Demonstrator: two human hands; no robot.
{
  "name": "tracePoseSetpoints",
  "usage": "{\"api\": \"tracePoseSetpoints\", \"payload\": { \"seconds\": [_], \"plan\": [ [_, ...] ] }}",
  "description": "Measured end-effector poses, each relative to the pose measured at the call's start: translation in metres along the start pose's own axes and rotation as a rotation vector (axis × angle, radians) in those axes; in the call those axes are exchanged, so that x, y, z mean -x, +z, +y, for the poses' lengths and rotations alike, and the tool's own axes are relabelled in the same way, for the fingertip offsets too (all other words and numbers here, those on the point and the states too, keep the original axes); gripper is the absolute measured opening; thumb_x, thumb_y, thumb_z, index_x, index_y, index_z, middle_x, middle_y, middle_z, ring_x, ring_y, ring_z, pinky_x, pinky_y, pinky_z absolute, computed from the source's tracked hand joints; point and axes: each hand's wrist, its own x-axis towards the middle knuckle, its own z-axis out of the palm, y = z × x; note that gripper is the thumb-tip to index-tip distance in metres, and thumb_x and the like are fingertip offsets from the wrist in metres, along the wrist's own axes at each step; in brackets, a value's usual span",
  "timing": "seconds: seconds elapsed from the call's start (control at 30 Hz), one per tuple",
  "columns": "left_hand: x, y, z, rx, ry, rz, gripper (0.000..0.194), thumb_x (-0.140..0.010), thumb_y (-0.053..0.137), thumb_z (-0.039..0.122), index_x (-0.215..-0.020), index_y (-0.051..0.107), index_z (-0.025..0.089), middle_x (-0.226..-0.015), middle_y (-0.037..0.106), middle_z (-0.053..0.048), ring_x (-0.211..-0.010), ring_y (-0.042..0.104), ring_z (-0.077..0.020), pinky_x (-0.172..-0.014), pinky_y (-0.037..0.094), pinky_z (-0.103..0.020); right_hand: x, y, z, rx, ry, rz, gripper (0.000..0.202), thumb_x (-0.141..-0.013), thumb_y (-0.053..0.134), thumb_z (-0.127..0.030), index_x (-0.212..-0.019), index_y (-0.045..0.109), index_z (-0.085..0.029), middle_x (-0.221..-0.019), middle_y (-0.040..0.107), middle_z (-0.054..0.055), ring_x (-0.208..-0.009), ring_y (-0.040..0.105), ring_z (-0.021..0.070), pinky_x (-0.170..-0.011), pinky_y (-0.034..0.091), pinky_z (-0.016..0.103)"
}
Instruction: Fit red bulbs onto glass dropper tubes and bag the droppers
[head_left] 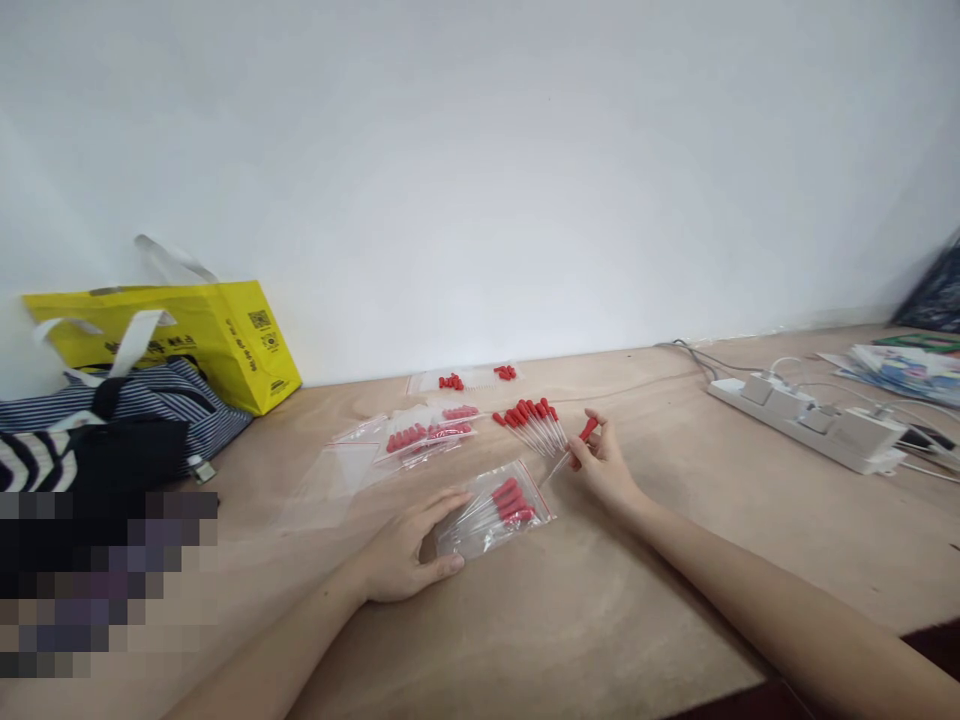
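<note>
My left hand [405, 545] grips the left end of a clear zip bag [480, 545], fingers along its upper side and thumb along its lower side. Inside it lie several droppers with red bulbs [514, 500], bulbs toward the red-lined right edge. Just right of the bag, my right hand [600, 460] pinches a single dropper [589, 429] by its red bulb. Its clear tube slants down left toward the bag's edge. Beyond, several loose droppers [532, 420] lie fanned out, bulbs pointing away from me.
Filled zip bags [427, 437] and a flat clear bag [330, 485] lie left of the fan. Small red bulbs [451, 382] rest on plastic near the wall. A yellow bag [255, 350] and striped cloth [202, 400] stand left; a power strip [810, 430] and papers [900, 370] lie right.
</note>
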Motion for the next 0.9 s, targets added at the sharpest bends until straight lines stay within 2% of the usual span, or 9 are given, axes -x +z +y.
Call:
{"api": "tracePoseSetpoints", "payload": {
  "seconds": [0.1, 0.33, 0.47, 0.53, 0.7, 0.8, 0.9],
  "plan": [
    [0.0, -0.001, 0.001, -0.002, -0.006, 0.006, 0.061, -0.077, 0.048, 0.047, -0.132, 0.028, 0.027, -0.138, 0.032, -0.004, -0.124, 0.03, -0.0272, -0.102, 0.027, -0.044, -0.001, 0.0, 0.001, -0.012, 0.006, -0.011, 0.054, -0.071, 0.051, -0.038, -0.115, 0.023, -0.022, -0.066, 0.048, -0.006, -0.048, 0.048, 0.0091, -0.049, 0.041, 0.024],
    [-0.001, -0.002, 0.002, -0.004, 0.003, -0.002, 0.062, -0.078, 0.048, 0.047, -0.132, 0.027, 0.027, -0.139, 0.031, -0.005, -0.124, 0.029, -0.0275, -0.101, 0.027, -0.044, 0.008, 0.008, -0.002, -0.077, 0.088, -0.204, 0.048, -0.069, 0.054, -0.037, -0.107, 0.029, -0.022, -0.061, 0.05, -0.008, -0.043, 0.043, 0.007, -0.044, 0.035, 0.021],
    [-0.001, -0.001, 0.0, 0.013, 0.015, 0.01, 0.061, -0.078, 0.049, 0.046, -0.132, 0.028, 0.027, -0.138, 0.031, -0.005, -0.124, 0.03, -0.0274, -0.101, 0.028, -0.044, 0.011, 0.007, -0.003, -0.117, 0.117, -0.303, 0.046, -0.068, 0.055, -0.039, -0.103, 0.03, -0.023, -0.064, 0.051, -0.007, -0.045, 0.047, 0.0075, -0.046, 0.038, 0.022],
    [-0.001, -0.002, 0.002, 0.019, 0.015, 0.01, 0.061, -0.077, 0.049, 0.047, -0.132, 0.028, 0.027, -0.138, 0.031, -0.005, -0.124, 0.03, -0.0275, -0.101, 0.028, -0.044, 0.012, 0.008, -0.002, -0.14, 0.124, -0.3, 0.045, -0.068, 0.057, -0.041, -0.099, 0.03, -0.024, -0.064, 0.051, -0.008, -0.046, 0.049, 0.008, -0.047, 0.04, 0.023],
    [-0.001, -0.006, 0.01, 0.005, -0.011, -0.016, 0.06, -0.078, 0.049, 0.045, -0.131, 0.029, 0.026, -0.138, 0.032, -0.005, -0.125, 0.029, -0.0265, -0.102, 0.027, -0.044, 0.01, 0.009, -0.002, -0.237, 0.182, -0.196, 0.048, -0.064, 0.062, -0.043, -0.092, 0.028, -0.024, -0.063, 0.051, -0.008, -0.052, 0.056, 0.0106, -0.054, 0.047, 0.027],
    [-0.002, -0.007, 0.01, 0.006, 0.0, -0.011, 0.06, -0.077, 0.049, 0.045, -0.131, 0.03, 0.026, -0.137, 0.033, -0.004, -0.124, 0.03, -0.0266, -0.101, 0.028, -0.044, 0.01, 0.008, -0.003, -0.253, 0.238, -0.229, 0.044, -0.066, 0.061, -0.041, -0.091, 0.029, -0.024, -0.064, 0.054, -0.007, -0.053, 0.058, 0.011, -0.055, 0.049, 0.028],
    [-0.002, -0.005, 0.006, 0.016, 0.028, 0.002, 0.061, -0.077, 0.049, 0.046, -0.131, 0.028, 0.028, -0.137, 0.033, -0.004, -0.124, 0.031, -0.0265, -0.101, 0.028, -0.044, 0.009, 0.007, -0.004, -0.267, 0.309, -0.268, 0.032, -0.072, 0.057, -0.035, -0.089, 0.033, -0.024, -0.064, 0.055, -0.006, -0.052, 0.058, 0.0099, -0.054, 0.05, 0.027]
  ]
}}
